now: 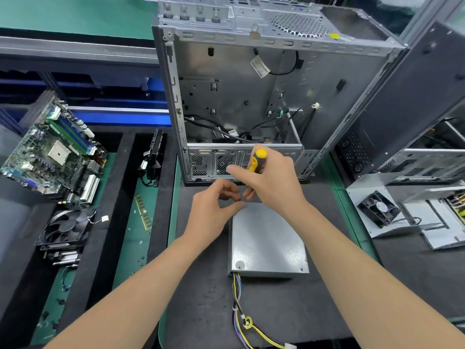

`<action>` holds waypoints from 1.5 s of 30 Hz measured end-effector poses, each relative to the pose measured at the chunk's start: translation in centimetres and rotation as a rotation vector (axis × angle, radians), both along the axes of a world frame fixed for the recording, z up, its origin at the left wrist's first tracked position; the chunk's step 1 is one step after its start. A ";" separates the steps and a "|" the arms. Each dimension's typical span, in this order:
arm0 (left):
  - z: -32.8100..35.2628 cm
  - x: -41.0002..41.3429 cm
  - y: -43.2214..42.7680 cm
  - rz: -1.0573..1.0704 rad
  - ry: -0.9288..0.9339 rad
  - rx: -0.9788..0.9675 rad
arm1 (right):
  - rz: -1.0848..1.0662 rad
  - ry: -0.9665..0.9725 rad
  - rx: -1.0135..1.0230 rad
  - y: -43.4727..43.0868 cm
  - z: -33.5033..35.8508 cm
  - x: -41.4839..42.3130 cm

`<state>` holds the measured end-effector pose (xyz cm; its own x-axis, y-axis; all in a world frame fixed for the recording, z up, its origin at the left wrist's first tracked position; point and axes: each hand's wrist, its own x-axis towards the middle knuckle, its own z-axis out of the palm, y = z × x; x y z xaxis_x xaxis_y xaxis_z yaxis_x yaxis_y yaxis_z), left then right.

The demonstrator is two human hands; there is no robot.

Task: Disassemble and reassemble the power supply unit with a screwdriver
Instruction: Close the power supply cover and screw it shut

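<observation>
The right hand is wrapped around the yellow-and-black handle of the screwdriver, which stands nearly upright with its shaft and tip hidden behind the fingers. Just below it, the left hand has its fingers curled and the thumb drawn in toward them at the same spot. Whether it pinches a screw or only steadies the tip cannot be told. Both hands meet over the far left corner of the PSU, which lies flat on the black mat with its lid on and its wires trailing toward the person. This looks like work on 1 corner screw of the lid, though driving in or backing out cannot be judged from here. The next move calls for the tip seated squarely in the screw head, the handle kept vertical and steady downward pressure, with the left fingers ready to catch the screw. Beyond the PSU stands the open, stripped case. Well to the left, a motherboard leans above a loose fan.
</observation>
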<state>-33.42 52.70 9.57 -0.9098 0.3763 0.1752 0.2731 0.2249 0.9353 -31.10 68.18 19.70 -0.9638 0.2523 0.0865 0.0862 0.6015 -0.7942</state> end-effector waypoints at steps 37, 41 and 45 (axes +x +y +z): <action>0.5 -0.4 -0.9 0.120 -0.408 0.442 | -0.128 0.125 -0.288 3.2 2.2 2.9; 0.2 -0.1 -0.7 0.102 -0.421 0.432 | -0.037 0.118 -0.378 3.1 1.5 3.4; 0.2 0.1 -0.7 0.053 -0.400 0.370 | 0.006 0.132 -0.257 2.9 1.9 3.5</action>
<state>-33.31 52.04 9.78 -0.9487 0.3070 -0.0760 -0.1226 -0.1354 0.9832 -27.56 71.10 21.65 -0.9499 0.2767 0.1453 -0.0308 0.3796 -0.9246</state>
